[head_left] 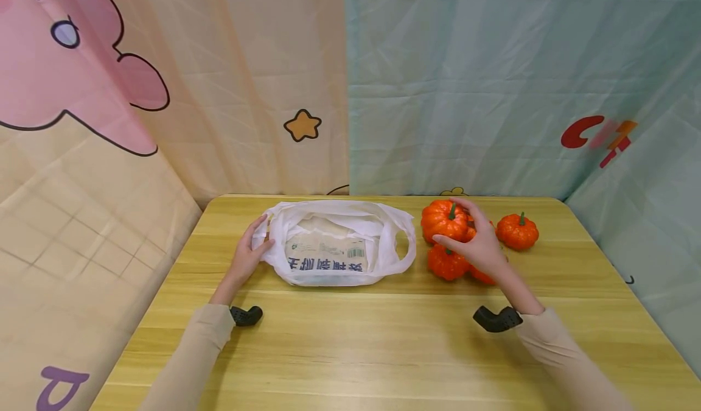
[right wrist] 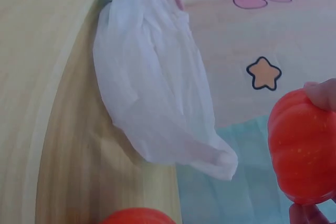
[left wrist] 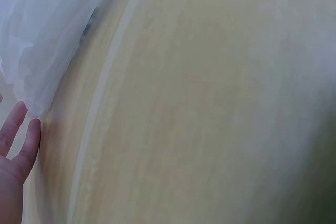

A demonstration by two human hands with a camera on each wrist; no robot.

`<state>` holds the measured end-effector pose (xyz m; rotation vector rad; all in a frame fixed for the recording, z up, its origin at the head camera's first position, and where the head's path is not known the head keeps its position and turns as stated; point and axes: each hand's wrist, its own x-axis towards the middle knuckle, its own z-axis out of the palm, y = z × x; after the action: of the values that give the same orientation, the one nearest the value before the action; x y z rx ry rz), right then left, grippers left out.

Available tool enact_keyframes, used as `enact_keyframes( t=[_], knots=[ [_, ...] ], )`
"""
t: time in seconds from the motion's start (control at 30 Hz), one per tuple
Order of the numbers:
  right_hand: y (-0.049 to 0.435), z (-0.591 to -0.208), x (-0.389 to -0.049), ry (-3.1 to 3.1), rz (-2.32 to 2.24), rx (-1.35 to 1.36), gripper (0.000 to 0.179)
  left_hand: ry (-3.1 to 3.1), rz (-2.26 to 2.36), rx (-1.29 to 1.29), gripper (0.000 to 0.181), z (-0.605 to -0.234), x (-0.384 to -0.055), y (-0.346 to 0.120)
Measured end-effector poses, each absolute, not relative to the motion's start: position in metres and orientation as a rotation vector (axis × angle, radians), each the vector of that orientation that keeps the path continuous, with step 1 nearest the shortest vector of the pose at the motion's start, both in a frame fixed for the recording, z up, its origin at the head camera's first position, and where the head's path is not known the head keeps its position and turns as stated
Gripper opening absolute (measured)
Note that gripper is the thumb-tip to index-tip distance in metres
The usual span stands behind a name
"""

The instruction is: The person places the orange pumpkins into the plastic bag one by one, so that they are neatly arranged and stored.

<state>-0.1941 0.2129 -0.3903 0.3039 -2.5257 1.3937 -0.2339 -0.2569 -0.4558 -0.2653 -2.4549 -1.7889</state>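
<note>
Right grip (head_left: 484, 246) around one orange pumpkin (right wrist: 303, 148)

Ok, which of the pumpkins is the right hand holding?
In the head view, the upper-left pumpkin: the right hand grips it between thumb and fingers, while the other pumpkins are not gripped.

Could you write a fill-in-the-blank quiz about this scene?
The right hand holds a pumpkin whose stem is ____.
The left hand touches a plastic bag coloured ____.
The star on the curtain has ____ points.
In the head view, the other pumpkins lie to the bag's ____.

Missing words: green; white; five; right.
</note>
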Motion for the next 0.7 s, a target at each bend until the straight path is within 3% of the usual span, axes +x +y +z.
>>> enact_keyframes(
  t=[0.7],
  knots=[
    [0.101, -0.404, -0.213, -2.481, 1.626, 0.495, 0.077, -2.456, -1.747, -0.274, 0.06, -0.456, -0.232, -0.256]
  ],
)
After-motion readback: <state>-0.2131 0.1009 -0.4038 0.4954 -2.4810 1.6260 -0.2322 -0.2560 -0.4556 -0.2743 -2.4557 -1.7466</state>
